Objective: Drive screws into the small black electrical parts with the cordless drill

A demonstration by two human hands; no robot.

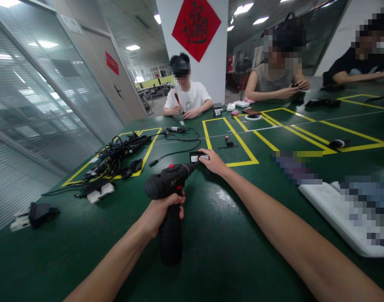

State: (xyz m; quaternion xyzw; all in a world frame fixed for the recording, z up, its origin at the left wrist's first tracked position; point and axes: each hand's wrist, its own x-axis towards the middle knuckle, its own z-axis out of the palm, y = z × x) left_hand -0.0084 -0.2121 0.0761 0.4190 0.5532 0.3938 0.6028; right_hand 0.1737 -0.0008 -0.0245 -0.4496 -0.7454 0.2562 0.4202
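My left hand is wrapped round the grip of a black cordless drill with red buttons. The drill points forward and to the right, and its battery end hangs low over the green table. At the drill's tip, my right hand grips a small black box-like part with a white label. The bit reaches up to this part; whether it touches is too small to tell. Fingers of the right hand lie along the part's right side.
A tangle of black cables and adapters lies at the left. White-and-black parts sit nearer me. A white tray stands at the right. Yellow tape marks the table. Across it, a person holds a screwdriver; two more people sit at the right.
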